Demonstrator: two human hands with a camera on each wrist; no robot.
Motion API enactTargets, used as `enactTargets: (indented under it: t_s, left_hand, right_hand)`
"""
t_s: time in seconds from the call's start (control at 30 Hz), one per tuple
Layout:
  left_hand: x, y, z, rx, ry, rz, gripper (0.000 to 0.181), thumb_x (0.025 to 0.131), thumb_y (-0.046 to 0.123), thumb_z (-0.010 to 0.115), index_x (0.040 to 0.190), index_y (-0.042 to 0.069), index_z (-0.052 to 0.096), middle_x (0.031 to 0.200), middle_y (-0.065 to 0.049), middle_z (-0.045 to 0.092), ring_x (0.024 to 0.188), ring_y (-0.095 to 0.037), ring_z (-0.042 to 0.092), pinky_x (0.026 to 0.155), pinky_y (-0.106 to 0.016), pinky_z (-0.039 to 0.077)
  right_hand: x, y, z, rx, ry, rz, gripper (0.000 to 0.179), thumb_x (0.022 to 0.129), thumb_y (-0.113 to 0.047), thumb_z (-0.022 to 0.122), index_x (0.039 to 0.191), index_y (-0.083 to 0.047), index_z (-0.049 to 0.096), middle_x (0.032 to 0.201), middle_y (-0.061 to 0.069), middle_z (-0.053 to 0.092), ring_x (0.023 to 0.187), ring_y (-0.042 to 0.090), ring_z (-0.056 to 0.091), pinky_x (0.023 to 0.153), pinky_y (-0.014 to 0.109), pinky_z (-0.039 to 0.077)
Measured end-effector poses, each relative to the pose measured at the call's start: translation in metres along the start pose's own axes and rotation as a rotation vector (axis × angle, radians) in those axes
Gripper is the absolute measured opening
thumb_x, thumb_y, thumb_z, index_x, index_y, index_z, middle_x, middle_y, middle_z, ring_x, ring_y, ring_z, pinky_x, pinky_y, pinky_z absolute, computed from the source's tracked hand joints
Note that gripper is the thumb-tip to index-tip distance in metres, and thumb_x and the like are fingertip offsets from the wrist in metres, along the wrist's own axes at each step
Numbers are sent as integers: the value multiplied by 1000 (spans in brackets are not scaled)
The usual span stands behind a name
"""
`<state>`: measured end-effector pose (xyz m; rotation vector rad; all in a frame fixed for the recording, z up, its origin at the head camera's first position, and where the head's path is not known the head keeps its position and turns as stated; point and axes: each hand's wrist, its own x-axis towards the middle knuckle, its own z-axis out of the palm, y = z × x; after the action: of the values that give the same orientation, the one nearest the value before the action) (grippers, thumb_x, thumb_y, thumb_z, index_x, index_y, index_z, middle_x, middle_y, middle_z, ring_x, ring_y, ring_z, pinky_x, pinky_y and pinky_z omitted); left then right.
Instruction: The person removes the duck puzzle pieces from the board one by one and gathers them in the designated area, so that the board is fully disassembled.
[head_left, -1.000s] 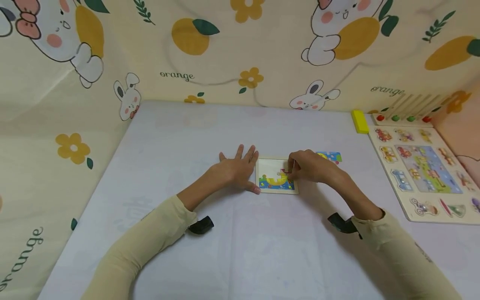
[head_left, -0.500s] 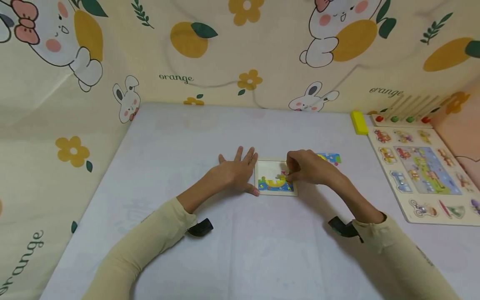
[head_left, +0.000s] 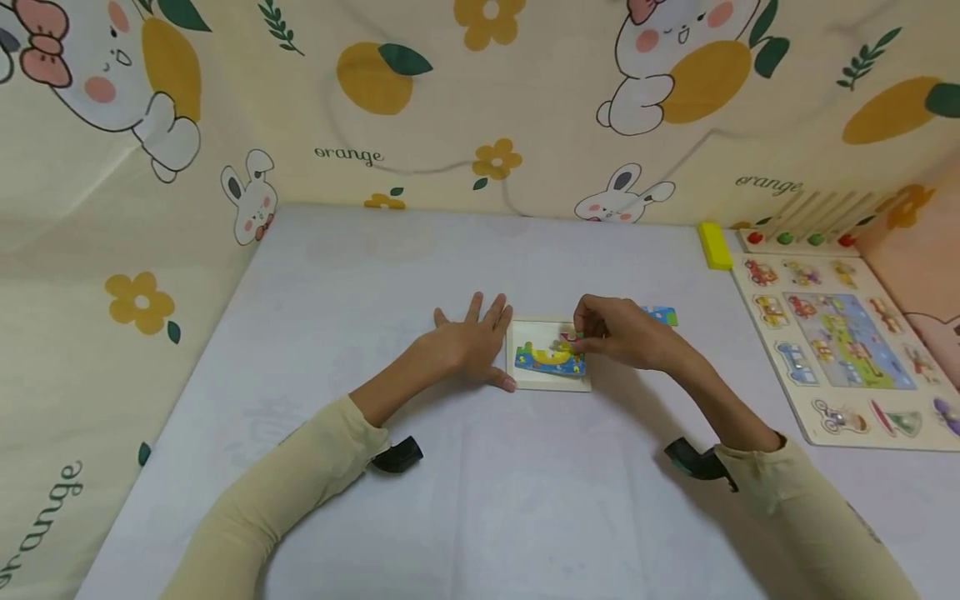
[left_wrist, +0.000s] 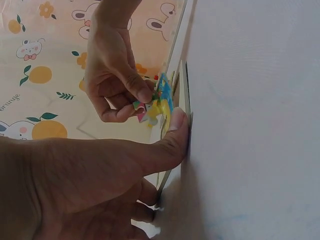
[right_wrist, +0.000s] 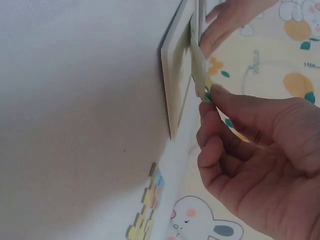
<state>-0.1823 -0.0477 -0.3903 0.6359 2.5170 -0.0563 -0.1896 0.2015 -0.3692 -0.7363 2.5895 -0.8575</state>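
A small pale puzzle tray (head_left: 551, 385) lies on the white table in front of me. My left hand (head_left: 471, 346) rests with fingers spread along its left side; in the left wrist view the thumb (left_wrist: 175, 142) touches the tray's edge. Thumb and fingertips of my right hand (head_left: 622, 333) pinch joined jigsaw puzzle pieces (head_left: 546, 361), blue and yellow, at their right end. The joined strip is tilted and lifted off the tray floor, as the right wrist view shows. My fingers partly hide the pinched end.
More joined puzzle pieces (head_left: 663, 315) lie on the table behind my right hand. At the right stand a large wooden picture board (head_left: 817, 408), a yellow block (head_left: 715, 246) and a rack of rods (head_left: 802, 240). A patterned cloth (head_left: 420, 117) hangs behind the table.
The joined puzzle pieces have come up from the tray's lower edge, tilted, in my right hand's pinch. My left hand has stayed at the tray's left side.
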Motion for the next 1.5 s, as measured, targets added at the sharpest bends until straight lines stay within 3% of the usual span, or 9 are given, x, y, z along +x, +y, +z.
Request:
enactTargets:
  t_s: [0.2, 0.4, 0.7, 0.87, 1.1, 1.3, 1.5]
  left_hand:
    - [0, -2, 1, -30, -18, 9, 121, 90, 74, 62, 169, 11, -5, 177, -9, -15, 164, -39, -11, 118, -82, 21]
    - [0, -1, 0, -99, -6, -5, 108, 98, 71, 53, 169, 14, -5, 177, -6, -15, 164, -37, -14, 119, -83, 17]
    - [-1, 0, 0, -70, 12, -17, 101, 102, 65, 51, 169, 12, -3, 178, -9, -13, 164, -40, -12, 118, -83, 18]
    - [-3, 0, 0, -73, 4, -19, 101, 102, 64, 52, 169, 12, -2, 178, -9, -13, 164, -40, -12, 118, -83, 18]
    - [-3, -1, -2, -91, -5, 1, 101, 102, 64, 52, 169, 12, -3, 177, -9, -16, 164, -40, -14, 117, -84, 16]
    - [-3, -1, -3, -93, -3, -6, 101, 102, 64, 52, 169, 12, -3, 177, -8, -15, 164, -39, -13, 118, -83, 16]
    - [-1, -3, -2, -89, -13, 6, 110, 97, 67, 58, 169, 12, -4, 177, -8, -16, 164, -40, -15, 118, -84, 16]
  right_hand:
    - [5, 6, 7, -30, -5, -49, 22, 91, -3, 79, 95, -4, 58, 85, 6, 66, 80, 17, 59, 71, 21, 47]
    - [10, 14, 8, -60, -18, -115, 22, 92, -1, 77, 101, -6, 57, 84, 5, 68, 80, 16, 59, 75, 25, 50]
    - [13, 13, 9, -77, -65, -195, 13, 94, 4, 72, 99, -7, 67, 89, 4, 72, 80, 15, 59, 75, 25, 52]
    - [13, 12, 11, -64, -62, -189, 18, 87, 0, 82, 97, -3, 68, 90, 5, 69, 80, 16, 56, 71, 23, 50]
    - [13, 11, 11, -62, -63, -140, 31, 81, 1, 87, 104, -1, 67, 98, 8, 71, 85, 19, 59, 76, 21, 52]
    - [10, 9, 4, -57, 4, -147, 21, 85, 2, 83, 99, -3, 68, 96, 8, 73, 82, 17, 59, 73, 21, 50]
    - [-7, 8, -12, -88, 99, -138, 18, 86, 5, 81, 99, -2, 70, 98, 8, 75, 83, 16, 59, 75, 20, 51]
